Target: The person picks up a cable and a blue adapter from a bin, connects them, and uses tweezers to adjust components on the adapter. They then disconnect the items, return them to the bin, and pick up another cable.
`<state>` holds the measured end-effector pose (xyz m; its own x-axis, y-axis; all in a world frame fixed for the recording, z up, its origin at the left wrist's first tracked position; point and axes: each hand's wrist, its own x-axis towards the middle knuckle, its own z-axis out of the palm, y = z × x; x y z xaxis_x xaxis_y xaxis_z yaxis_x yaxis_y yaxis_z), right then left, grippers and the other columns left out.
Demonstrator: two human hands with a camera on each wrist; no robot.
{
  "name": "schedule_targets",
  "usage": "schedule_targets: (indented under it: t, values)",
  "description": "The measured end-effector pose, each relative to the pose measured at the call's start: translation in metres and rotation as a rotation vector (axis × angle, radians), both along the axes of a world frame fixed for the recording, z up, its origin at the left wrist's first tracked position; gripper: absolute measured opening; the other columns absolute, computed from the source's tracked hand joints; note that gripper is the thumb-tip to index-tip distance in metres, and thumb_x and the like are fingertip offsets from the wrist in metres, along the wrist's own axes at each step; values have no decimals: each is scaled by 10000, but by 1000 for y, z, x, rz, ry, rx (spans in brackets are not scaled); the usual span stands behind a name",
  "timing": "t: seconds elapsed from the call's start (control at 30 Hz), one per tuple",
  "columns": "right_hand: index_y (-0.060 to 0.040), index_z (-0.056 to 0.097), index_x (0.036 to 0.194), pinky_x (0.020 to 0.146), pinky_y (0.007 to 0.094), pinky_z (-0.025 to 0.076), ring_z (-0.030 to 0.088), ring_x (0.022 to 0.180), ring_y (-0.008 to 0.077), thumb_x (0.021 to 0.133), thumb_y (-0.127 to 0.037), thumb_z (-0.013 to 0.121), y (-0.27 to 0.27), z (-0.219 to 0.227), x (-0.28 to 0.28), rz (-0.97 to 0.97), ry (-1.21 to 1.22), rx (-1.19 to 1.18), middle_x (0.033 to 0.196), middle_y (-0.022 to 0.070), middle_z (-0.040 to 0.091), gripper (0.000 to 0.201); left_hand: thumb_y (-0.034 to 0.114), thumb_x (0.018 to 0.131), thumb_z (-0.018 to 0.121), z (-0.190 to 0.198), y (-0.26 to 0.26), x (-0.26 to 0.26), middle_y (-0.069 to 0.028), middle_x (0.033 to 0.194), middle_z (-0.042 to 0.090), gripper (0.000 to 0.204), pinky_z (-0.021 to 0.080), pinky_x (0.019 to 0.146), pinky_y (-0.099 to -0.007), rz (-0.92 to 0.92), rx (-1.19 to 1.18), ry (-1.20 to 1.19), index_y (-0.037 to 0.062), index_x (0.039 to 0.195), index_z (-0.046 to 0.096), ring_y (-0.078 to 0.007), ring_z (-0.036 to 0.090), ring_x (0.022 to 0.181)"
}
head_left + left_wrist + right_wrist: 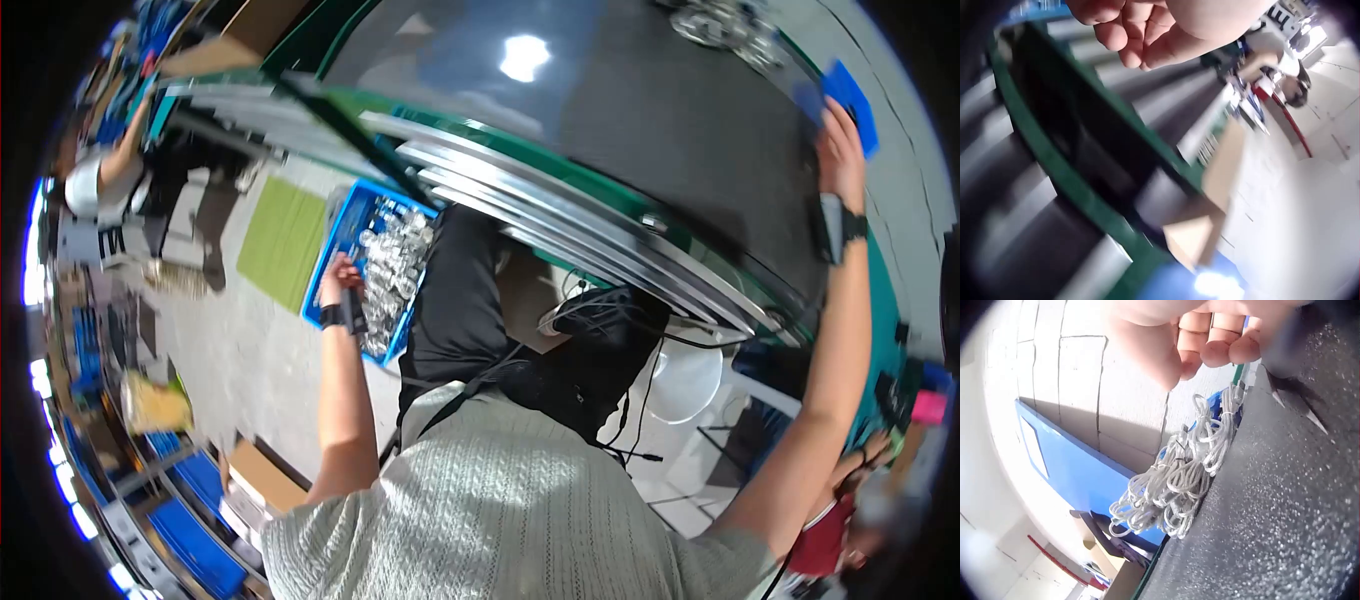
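Observation:
My left hand [342, 280] is out to the side, overlapping a blue crate [312, 300] of silvery packed bundles [392, 262] in the head view. Its fingers [1129, 31] curl loosely in the left wrist view, with nothing visible in them. My right hand [842, 155] reaches over the far right end of the grey tabletop [640, 110]. Its fingertips overlap a flat blue object [852, 105] in the head view. In the right wrist view its fingers [1216, 353] are loosely bent, thumb apart, nothing visible between. Coiled white cables [1175, 481] lie beyond them at the table edge.
Metal rails [560, 220] run along the near table side. A green mat [283, 243] lies beside the crate. A white bucket [685, 380] and loose black cords are by my legs. Another person [100, 180] is at far left. A blue board [1072, 469] stands by the wall.

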<state>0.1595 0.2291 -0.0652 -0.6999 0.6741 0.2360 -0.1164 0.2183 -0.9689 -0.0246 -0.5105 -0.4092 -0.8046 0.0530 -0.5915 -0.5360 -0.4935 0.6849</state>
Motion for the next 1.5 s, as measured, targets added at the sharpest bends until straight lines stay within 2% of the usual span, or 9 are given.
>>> schedule_targets:
  t: [0.1,0.13,0.27,0.53,0.6,0.8,1.27,1.37,1.5]
  values:
    - [-83,579,1251,587,182,282,339,608,10,908,-194,613,8,2,1,-41,-77,9,716,-101,430,362,110,901,500,-134,-37,26,-12,694,562,80,456,502,-236,18,-43,-297,88,907,576,-144,575,603]
    - [-76,571,1257,578,182,266,316,597,15,914,-185,605,5,1,4,-67,-121,30,698,-101,392,361,68,860,495,-281,-87,27,-87,863,637,223,517,658,-280,39,-73,-286,22,1049,604,-202,621,744]
    - [-44,533,1284,561,173,260,330,618,-1,929,-171,584,23,-2,4,-91,-167,104,761,-88,428,380,205,922,444,-194,-20,48,-77,966,657,313,503,710,-295,-115,-295,-446,29,1139,587,-195,621,791]
    - [-67,495,1325,782,193,330,443,805,13,934,-267,580,52,-1,18,-199,-292,144,1008,-56,543,447,200,765,628,-260,12,-19,-122,906,666,290,513,793,-372,-347,-459,-418,92,1033,641,-284,645,870]
    - [-56,490,1326,864,206,364,508,950,57,944,-243,561,126,-4,48,-72,-356,140,1100,-15,561,431,244,742,633,-283,24,-31,-198,957,664,391,491,852,-417,-491,-927,-109,122,1113,619,-360,627,945]
    - [-33,498,1294,951,255,387,534,1046,105,945,-224,565,103,0,48,-133,-288,96,1118,17,576,403,275,761,642,-187,65,-55,-252,1367,408,570,437,979,-444,-996,-1286,-120,257,1311,496,-408,509,1198]
    - [-37,517,1261,774,218,393,501,858,64,942,-209,572,91,-5,40,-165,-280,108,1012,-16,562,367,424,880,474,-179,57,-63,-176,1157,615,462,481,870,-489,-731,-1443,-180,108,1208,554,-356,612,1053]
    - [-71,574,1218,644,207,340,445,720,48,925,-198,595,92,-6,44,-117,-258,102,853,-48,528,320,266,912,429,-189,42,-66,-157,1252,583,357,477,922,-433,-1180,-1494,-36,119,1171,625,-342,581,1120]
    - [-42,598,1186,600,196,313,430,693,32,920,-164,594,42,-3,23,-134,-176,94,857,-53,540,292,204,856,520,-165,35,-54,-201,1032,663,259,511,795,-449,-669,-1429,54,56,1020,654,-355,648,952]
